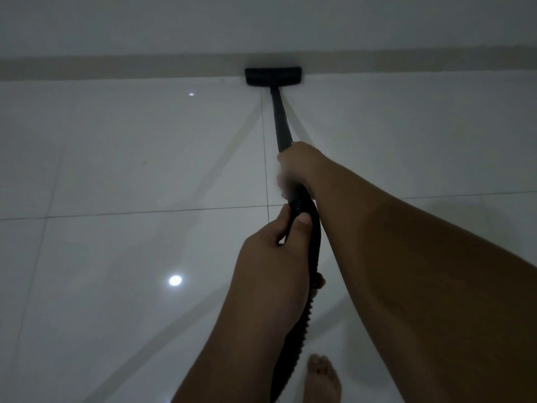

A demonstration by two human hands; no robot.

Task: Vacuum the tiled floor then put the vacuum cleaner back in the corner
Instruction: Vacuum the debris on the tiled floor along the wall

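Observation:
The black vacuum floor head (273, 76) lies flat on the glossy white tiled floor (130, 158), pressed up against the skirting of the far wall. A black wand (280, 120) runs from it back toward me. My right hand (296, 167) grips the upper end of the wand, arm stretched forward. Just below it my left hand (274, 251) grips the black ribbed hose (308, 286), thumb on top. The hose hangs down between my forearms and leaves the view at the bottom. The vacuum's body is out of view.
A beige skirting band (116, 66) runs along the foot of the white wall (261, 21). My bare foot (321, 379) stands on the tiles at the bottom. Ceiling lights reflect as bright spots (175, 280) on the floor. Dark grout lines cross the tiles.

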